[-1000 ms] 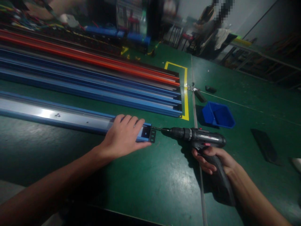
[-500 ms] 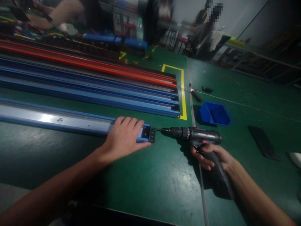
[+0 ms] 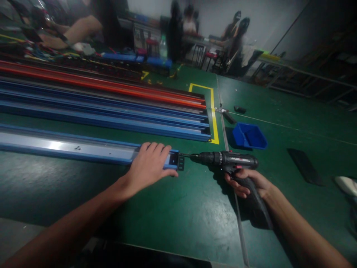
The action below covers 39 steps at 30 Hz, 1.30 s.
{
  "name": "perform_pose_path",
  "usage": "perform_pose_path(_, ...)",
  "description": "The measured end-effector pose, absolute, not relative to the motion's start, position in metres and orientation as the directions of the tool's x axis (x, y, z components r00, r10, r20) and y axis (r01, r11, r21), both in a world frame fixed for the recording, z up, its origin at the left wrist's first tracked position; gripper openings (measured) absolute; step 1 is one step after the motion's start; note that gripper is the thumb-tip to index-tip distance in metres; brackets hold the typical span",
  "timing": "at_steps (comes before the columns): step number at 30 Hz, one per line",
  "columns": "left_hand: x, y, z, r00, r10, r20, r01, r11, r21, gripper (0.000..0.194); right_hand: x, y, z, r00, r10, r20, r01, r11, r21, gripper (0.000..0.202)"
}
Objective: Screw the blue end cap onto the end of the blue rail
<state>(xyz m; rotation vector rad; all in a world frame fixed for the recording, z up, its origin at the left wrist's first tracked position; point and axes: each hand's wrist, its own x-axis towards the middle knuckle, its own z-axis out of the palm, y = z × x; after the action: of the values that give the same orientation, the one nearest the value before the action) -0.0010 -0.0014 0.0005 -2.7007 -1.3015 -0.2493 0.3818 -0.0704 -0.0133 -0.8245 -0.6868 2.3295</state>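
My left hand [image 3: 150, 162] is closed over the right end of a long blue metal profile [image 3: 92, 147] with a silver inner face, its fingers across the top and its thumb along the near side. A black slotted end plate [image 3: 181, 162] sits at that end. My right hand [image 3: 248, 182] grips a black cordless drill [image 3: 237, 160] by its handle. The drill lies level and points left, its long bit [image 3: 187, 155] reaching the end plate. The screw, if any, at the tip is too small to make out.
Behind lie several blue profiles [image 3: 139, 121] and a red one [image 3: 111, 80]. To the right are a blue bin [image 3: 249, 136], pliers [image 3: 228, 115] and a dark flat piece [image 3: 305, 166]. A co-worker's arm [image 3: 80, 31] is over wires at the back left.
The camera view has shifted slightly, so the background sits a little lower and further left. Both hands keep their holds, and the bit stays at the end plate.
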Motion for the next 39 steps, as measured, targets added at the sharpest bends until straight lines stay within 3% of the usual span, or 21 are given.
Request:
perform_pose_path(15, -0.002, 0.000, -0.003, 0.612, 0.750, 0.250, 0.776, -0.631, -0.003, 0.089, 0.381, -0.071, -0.012, -0.632, 0.648, -0.425, -0.335, -0.723, -0.604, 0.027)
perform_pose_path(39, -0.001, 0.001, -0.005, 0.615, 0.744, 0.261, 0.779, -0.624, -0.057, 0.091, 0.372, -0.069, -0.004, -0.630, 0.655, -0.418, -0.322, -0.709, -0.627, 0.024)
